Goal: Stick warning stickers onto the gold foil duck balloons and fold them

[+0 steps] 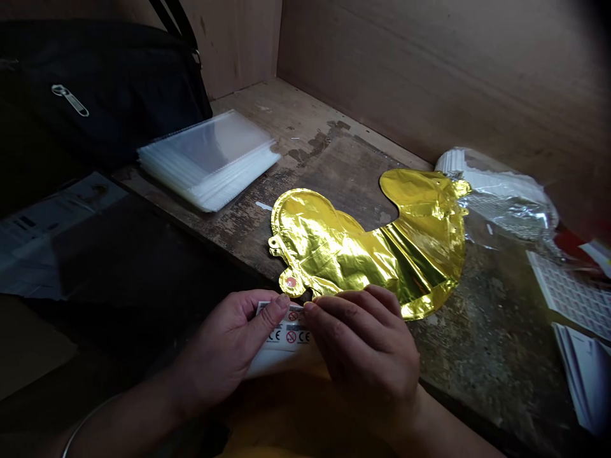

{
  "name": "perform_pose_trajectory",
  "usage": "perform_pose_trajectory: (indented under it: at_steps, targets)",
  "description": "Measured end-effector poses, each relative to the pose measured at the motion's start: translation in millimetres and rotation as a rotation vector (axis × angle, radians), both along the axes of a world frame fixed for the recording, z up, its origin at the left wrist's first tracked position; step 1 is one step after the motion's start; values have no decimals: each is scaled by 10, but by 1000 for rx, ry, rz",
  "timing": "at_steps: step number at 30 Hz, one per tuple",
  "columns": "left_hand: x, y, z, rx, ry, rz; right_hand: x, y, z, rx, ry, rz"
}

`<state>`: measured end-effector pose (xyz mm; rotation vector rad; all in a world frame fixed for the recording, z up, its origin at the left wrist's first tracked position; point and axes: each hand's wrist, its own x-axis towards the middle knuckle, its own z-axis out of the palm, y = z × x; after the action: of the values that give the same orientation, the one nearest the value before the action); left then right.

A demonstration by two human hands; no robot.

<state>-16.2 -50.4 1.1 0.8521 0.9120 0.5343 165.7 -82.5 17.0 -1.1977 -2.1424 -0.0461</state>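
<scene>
Between my hands is a white sticker sheet (281, 343) printed with CE marks and red warning symbols. My left hand (238, 343) grips its left side, the thumb pressed on the top edge. At the sheet's upper right corner, my right hand (367, 343) has thumb and forefinger pinched together; the fingers hide whatever may be between them. Just beyond lies a flat gold foil balloon (344, 254), wrinkled and curved, its near edge by my right fingers. A small round reddish mark sits on one of its tabs.
A stack of clear plastic sleeves (210, 159) lies left of the balloon, before a black bag (105, 89). To the right are a clear bag of white items (501, 191), a printed label sheet (573, 296) and folded papers (582, 375). Wooden walls (429, 70) close the back.
</scene>
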Motion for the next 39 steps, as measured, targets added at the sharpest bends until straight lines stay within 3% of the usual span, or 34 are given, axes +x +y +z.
perform_pose_trajectory:
  at_steps: [5, 11, 17, 26, 31, 36, 39]
  targets:
    - [5, -12, -3, -22, 19, -7, 6, -12, -63, 125, -21, 20]
    - [3, -29, -67, -61, 25, -4, 31, -55, -108, 129, 6, 43]
    - [11, -38, -72, -24, 43, 4, 1, -20, -43, 41, -43, -93]
    - [20, -86, -98, -46, 24, 40, 45, -124, -95, 49, -141, -3]
    - [34, -64, -89, -24, 34, 58, 26, -66, -92, 1, -18, 73]
    - [38, -52, -50, -5, 134, 55, 25, 44, -3, -107, 93, -70]
    - [43, -61, -67, -34, 96, 63, 33, 53, 14, -181, 69, -61]
